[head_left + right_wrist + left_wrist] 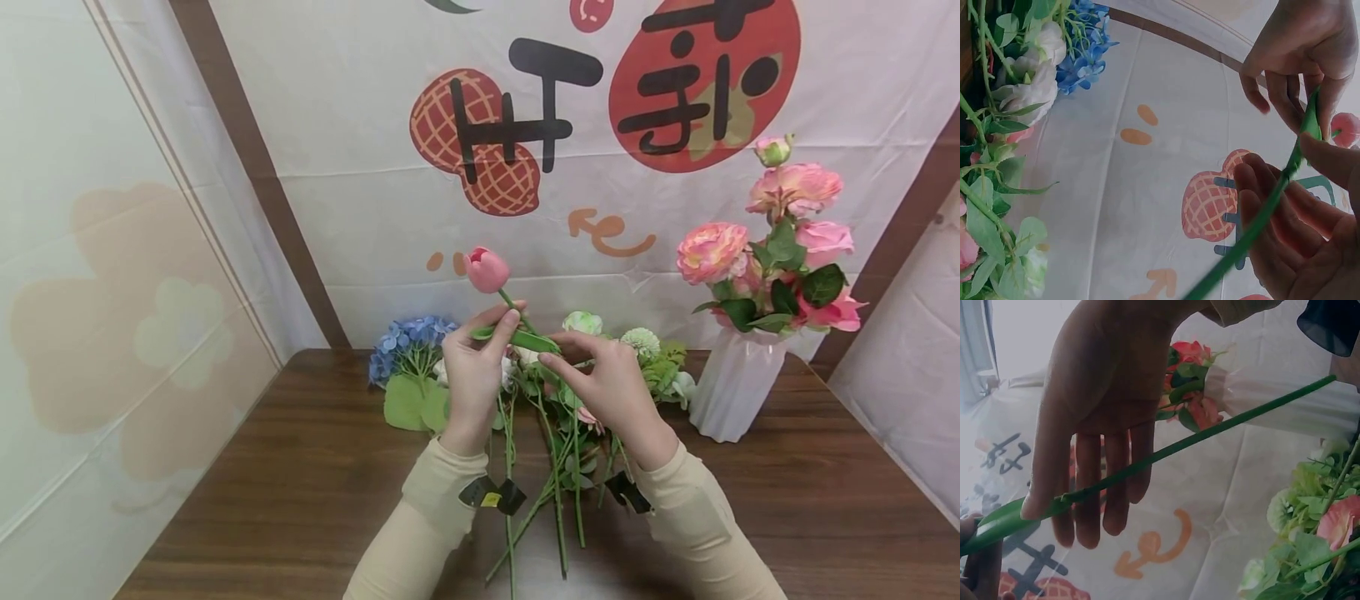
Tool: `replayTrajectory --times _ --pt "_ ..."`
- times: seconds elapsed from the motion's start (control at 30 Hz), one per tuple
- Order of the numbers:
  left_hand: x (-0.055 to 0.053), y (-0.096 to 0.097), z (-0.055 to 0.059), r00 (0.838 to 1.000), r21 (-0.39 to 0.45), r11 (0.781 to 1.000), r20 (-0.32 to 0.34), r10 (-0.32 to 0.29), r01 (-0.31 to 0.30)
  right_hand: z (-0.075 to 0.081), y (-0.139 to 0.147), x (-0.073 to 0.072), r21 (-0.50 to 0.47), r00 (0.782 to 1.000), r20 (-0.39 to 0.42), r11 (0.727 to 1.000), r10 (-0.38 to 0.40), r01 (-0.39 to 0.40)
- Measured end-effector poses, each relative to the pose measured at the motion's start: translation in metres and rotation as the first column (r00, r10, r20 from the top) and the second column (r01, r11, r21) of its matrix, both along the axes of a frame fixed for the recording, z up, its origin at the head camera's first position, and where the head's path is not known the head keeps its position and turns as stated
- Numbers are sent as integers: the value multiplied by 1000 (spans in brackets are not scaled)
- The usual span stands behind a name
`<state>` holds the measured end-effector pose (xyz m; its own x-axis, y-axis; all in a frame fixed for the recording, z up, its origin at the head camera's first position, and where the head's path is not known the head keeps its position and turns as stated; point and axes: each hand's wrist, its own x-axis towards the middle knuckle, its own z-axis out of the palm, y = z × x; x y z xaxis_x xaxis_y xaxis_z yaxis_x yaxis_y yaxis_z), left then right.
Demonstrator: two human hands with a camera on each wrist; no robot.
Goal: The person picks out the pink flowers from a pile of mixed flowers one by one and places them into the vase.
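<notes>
A pink tulip (pixel 487 271) on a green stem is held up in front of me, above the other flowers. My left hand (pixel 474 371) pinches it just below the bloom, thumb against forefinger, where the stem and a green leaf meet. Lower on the same tulip, my right hand (pixel 613 385) pinches the leaf (pixel 1312 119) near its base between thumb and forefinger. In the right wrist view its other fingers spread loosely behind the stem. The bare lower stem (pixel 1210 432) sticks out past the right hand in the left wrist view.
Beneath my hands, loose flowers lie on the brown table (pixel 300 492), including a blue hydrangea (pixel 408 337) and a white pompom flower (pixel 641 342). Several stems (pixel 558 517) point toward me. A white vase (pixel 735 387) with pink flowers (pixel 795 187) stands at the right.
</notes>
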<state>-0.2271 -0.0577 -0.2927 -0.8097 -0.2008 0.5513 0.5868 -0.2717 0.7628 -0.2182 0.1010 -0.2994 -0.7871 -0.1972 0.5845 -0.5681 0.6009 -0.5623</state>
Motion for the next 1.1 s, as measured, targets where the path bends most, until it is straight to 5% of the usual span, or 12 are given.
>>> replayTrajectory --times 0.77,1.1 --pt "-1 9 -8 999 -24 999 -1 -41 41 4 8 4 -46 991 -117 997 -68 63" --pt "3 11 -9 996 -234 969 29 90 -81 6 15 1 -50 977 -172 992 -123 116"
